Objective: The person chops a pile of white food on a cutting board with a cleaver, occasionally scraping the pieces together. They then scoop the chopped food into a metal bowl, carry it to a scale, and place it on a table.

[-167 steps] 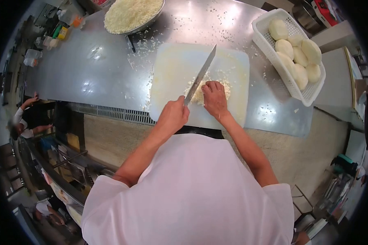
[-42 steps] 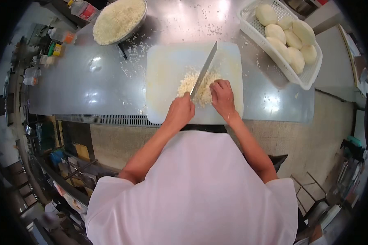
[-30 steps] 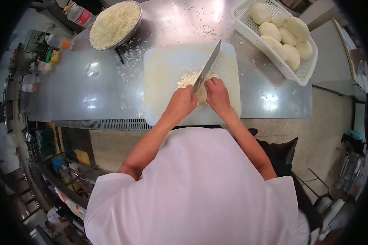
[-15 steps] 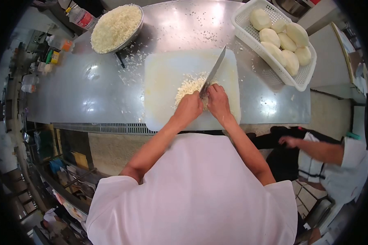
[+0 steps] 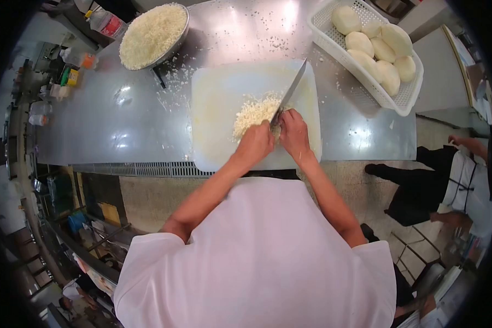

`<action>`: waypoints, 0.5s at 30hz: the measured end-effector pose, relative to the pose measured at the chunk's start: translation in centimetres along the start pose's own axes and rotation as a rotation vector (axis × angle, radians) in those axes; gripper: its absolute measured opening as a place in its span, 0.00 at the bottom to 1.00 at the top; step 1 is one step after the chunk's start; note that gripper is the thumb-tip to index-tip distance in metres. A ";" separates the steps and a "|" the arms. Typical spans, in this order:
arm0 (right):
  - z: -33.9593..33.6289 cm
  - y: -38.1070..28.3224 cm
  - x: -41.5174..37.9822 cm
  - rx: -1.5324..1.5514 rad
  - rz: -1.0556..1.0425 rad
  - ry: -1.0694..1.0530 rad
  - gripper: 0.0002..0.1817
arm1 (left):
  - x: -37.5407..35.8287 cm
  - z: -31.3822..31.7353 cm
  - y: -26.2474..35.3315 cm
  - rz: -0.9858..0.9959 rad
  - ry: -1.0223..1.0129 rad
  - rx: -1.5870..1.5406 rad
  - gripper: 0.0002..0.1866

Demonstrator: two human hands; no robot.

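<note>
My left hand (image 5: pixel 254 143) is closed round the handle of a kitchen knife (image 5: pixel 292 87), whose long blade slants away to the upper right. Just right of the blade, my right hand (image 5: pixel 294 134) has its fingers curled down on a pale vegetable piece, mostly hidden under them. Finely chopped white vegetable (image 5: pixel 252 116) lies heaped against the blade's left side. Beneath all this is a white cutting board (image 5: pixel 213 98), flat on the steel table.
A heaped bowl of chopped white bits (image 5: pixel 154 35) stands at the back left. A white plastic basket (image 5: pixel 402 104) of several peeled pale vegetables (image 5: pixel 358 44) sits at the back right. Bottles (image 5: pixel 106 23) line the left side. Another person (image 5: pixel 448 180) is on the right.
The knife has shifted slightly right and its blade leans a little more. Both hands stay close together at the chopped heap. The other person has moved farther right, away from my side.
</note>
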State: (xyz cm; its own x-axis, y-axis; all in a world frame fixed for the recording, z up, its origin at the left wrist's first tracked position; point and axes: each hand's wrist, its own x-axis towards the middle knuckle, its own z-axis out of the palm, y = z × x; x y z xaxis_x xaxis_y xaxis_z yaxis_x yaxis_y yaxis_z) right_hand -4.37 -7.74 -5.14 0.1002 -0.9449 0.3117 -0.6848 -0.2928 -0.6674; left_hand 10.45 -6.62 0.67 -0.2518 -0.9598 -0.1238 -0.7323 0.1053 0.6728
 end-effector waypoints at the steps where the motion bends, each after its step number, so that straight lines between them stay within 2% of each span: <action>1: -0.2 0.1 0.0 0.016 0.002 -0.005 0.04 | 0.4 -0.4 0.8 0.010 0.005 0.009 0.07; 2: -0.4 0.1 0.2 0.033 0.000 -0.008 0.04 | 0.1 -1.5 1.2 -0.046 -0.031 -0.078 0.07; 5: -0.3 0.2 0.1 0.062 0.034 -0.005 0.05 | -1.4 -0.8 0.8 0.002 0.025 -0.026 0.07; 9: -0.8 0.7 -0.2 0.032 -0.013 0.014 0.05 | 0.7 0.1 0.3 0.010 0.005 0.011 0.07; 11: -1.8 1.1 -0.2 0.026 0.018 -0.011 0.09 | -0.5 -2.0 1.1 0.003 -0.002 -0.017 0.07; 12: -2.4 0.9 0.1 0.032 0.011 -0.002 0.09 | -1.2 -2.0 0.7 -0.004 0.019 0.028 0.07; 14: -3.8 0.2 -0.4 -0.031 0.048 0.059 0.18 | -1.3 -0.8 -1.4 0.014 0.025 0.129 0.07; 15: -3.8 0.0 -1.4 -0.039 0.062 0.042 0.18 | -1.6 -0.9 -1.1 0.005 0.009 0.115 0.07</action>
State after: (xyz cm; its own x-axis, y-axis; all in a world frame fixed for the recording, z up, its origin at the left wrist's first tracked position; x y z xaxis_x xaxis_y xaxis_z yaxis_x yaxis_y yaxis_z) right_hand -7.21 -5.81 -3.01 0.0263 -0.9538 0.2992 -0.7163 -0.2268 -0.6599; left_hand 12.21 -5.46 0.83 -0.2499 -0.9616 -0.1135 -0.7992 0.1386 0.5849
